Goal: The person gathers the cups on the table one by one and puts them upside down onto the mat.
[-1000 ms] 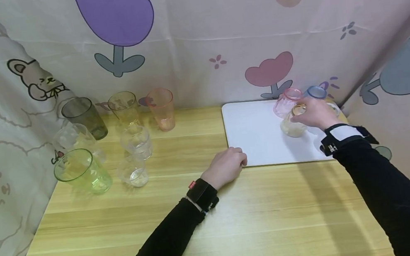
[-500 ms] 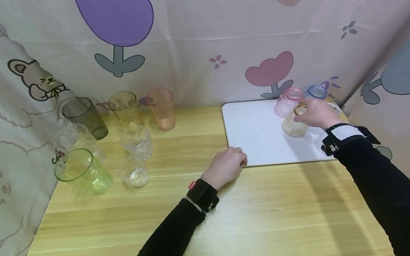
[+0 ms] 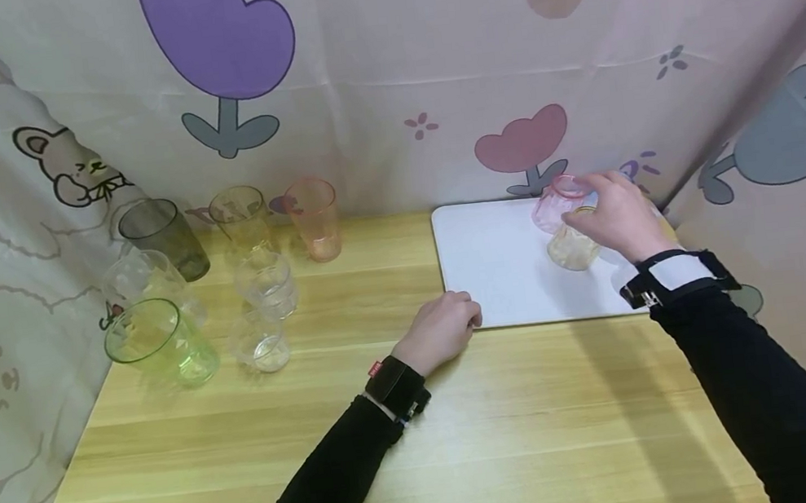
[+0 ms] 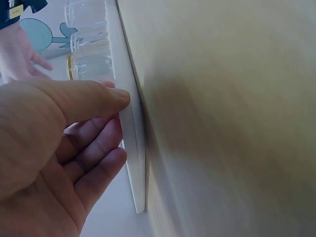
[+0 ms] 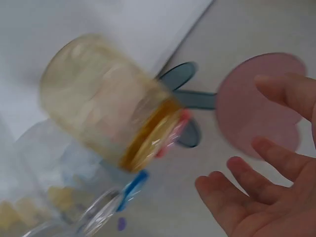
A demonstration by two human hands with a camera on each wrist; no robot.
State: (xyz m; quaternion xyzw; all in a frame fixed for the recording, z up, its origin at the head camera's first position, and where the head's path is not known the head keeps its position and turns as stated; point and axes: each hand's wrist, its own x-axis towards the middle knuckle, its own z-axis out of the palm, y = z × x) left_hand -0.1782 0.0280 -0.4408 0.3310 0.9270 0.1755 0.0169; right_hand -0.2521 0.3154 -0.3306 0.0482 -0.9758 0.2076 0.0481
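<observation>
My right hand (image 3: 593, 205) hovers open just above a yellowish ribbed cup (image 3: 571, 248) standing on the white mat (image 3: 501, 274); its fingers are spread and hold nothing. A pink cup (image 3: 553, 203) stands right behind the yellowish one. In the right wrist view the yellowish cup (image 5: 103, 123) fills the left side, with my bare fingers (image 5: 247, 192) apart from it and a blue rim (image 5: 134, 181) beside it. My left hand (image 3: 448, 325) rests at the mat's front left corner, its thumb (image 4: 98, 98) touching the mat's edge (image 4: 131, 143).
Several cups cluster at the table's back left: a dark grey one (image 3: 164, 237), an amber one (image 3: 243, 215), an orange one (image 3: 314, 218), a green one (image 3: 160, 342) and clear ones (image 3: 269, 280). Printed curtains close in the left, back and right sides.
My right hand has let go of the yellowish cup's rim and risen slightly back, fingers spreading. The cup stays on the mat. The left hand has not moved.
</observation>
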